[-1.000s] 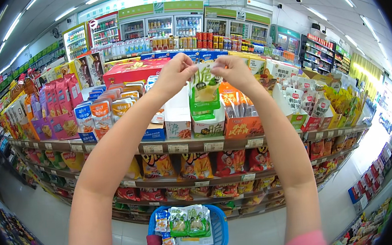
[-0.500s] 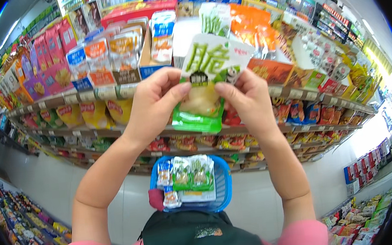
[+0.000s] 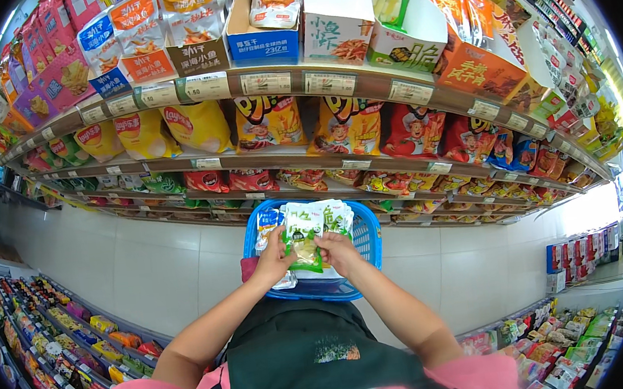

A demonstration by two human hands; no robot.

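Between my two hands is a small white and green snack packet (image 3: 303, 234) with a clear lower part. My left hand (image 3: 275, 256) pinches its left edge, and my right hand (image 3: 338, 250) grips its right edge. The packet is over a blue plastic basket (image 3: 369, 226), in which similar white and green packets (image 3: 337, 214) lie. A smaller blue and white packet (image 3: 266, 224) lies in the basket's left part. Something dark red (image 3: 249, 268) sits at the basket's left rim, partly hidden by my left wrist.
Ahead stands a curved shelf (image 3: 241, 83) stocked with boxed snacks on top and yellow chip bags (image 3: 196, 129) and red bags (image 3: 412, 134) below. An open green and white box (image 3: 406, 50) holds packets. Low goods racks (image 3: 61, 323) flank me on both sides, with tiled floor (image 3: 155, 247) between.
Both hands have come down with the packet, from in front of the upper shelf to over the basket. The view has tilted downward, so the basket and shelves sit higher in it.
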